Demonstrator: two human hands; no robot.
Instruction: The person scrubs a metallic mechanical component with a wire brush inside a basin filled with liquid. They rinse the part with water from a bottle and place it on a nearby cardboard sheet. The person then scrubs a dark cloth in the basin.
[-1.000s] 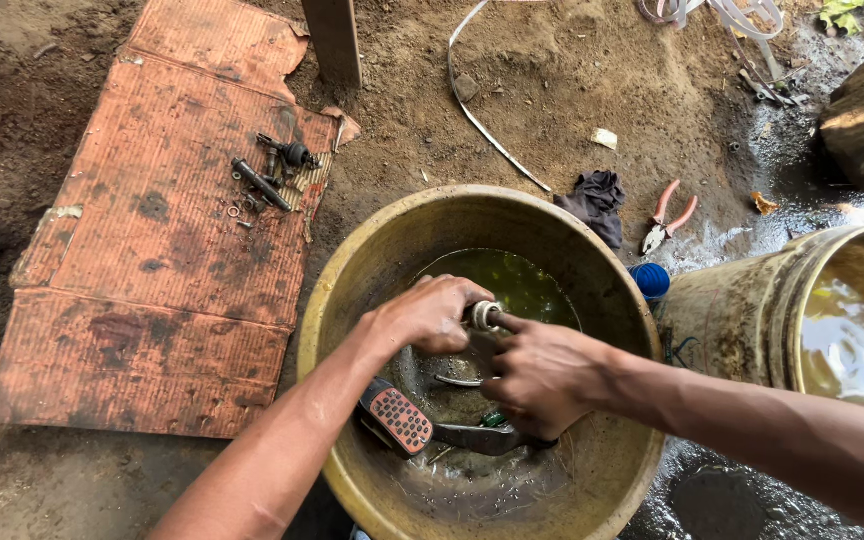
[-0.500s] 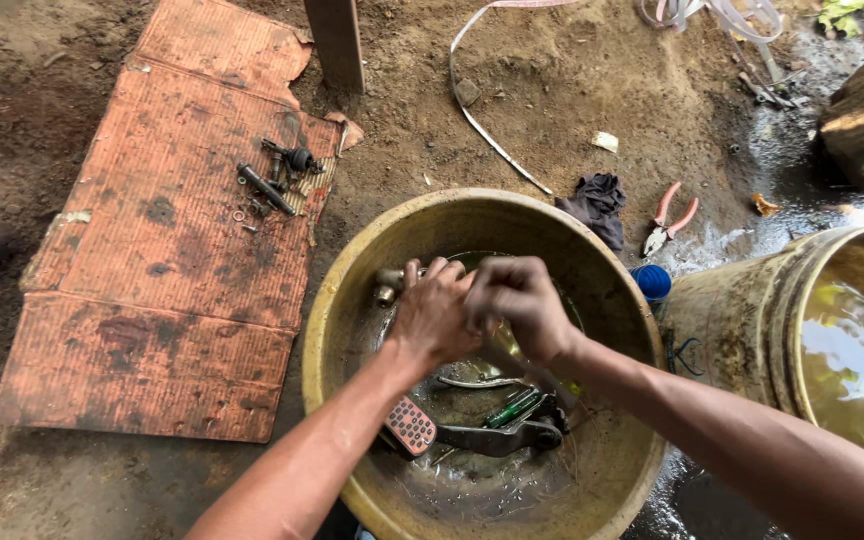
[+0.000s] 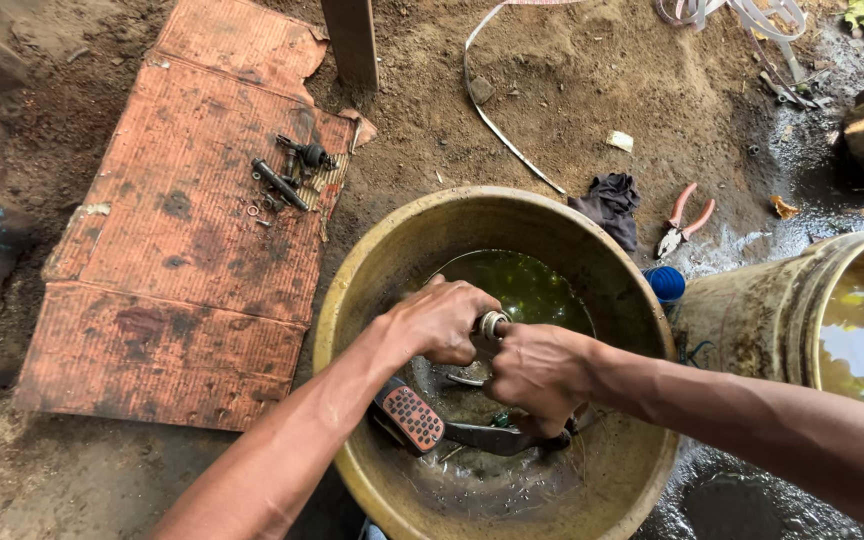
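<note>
Both my hands are inside a dirty yellow basin (image 3: pixel 372 270) that holds greenish liquid (image 3: pixel 532 285). My left hand (image 3: pixel 442 320) is closed around a small round metal part (image 3: pixel 493 324), whose end shows between the two hands. My right hand (image 3: pixel 537 370) grips something just below it; its fingers hide what. Under the hands lies a metal pedal with an orange rubber pad (image 3: pixel 410 415) and a dark metal arm (image 3: pixel 497 437).
A stained cardboard sheet (image 3: pixel 182 250) lies to the left with bolts and small dark parts (image 3: pixel 287 175) on it. Red-handled pliers (image 3: pixel 685 220), a dark rag (image 3: pixel 612 200) and a blue cap (image 3: pixel 665 283) lie beyond the basin. A second bucket (image 3: pixel 812 310) with liquid stands at the right.
My hands rose toward the far side of the basin half a second ago, and have come back down over the pedal. The metal part is still between them.
</note>
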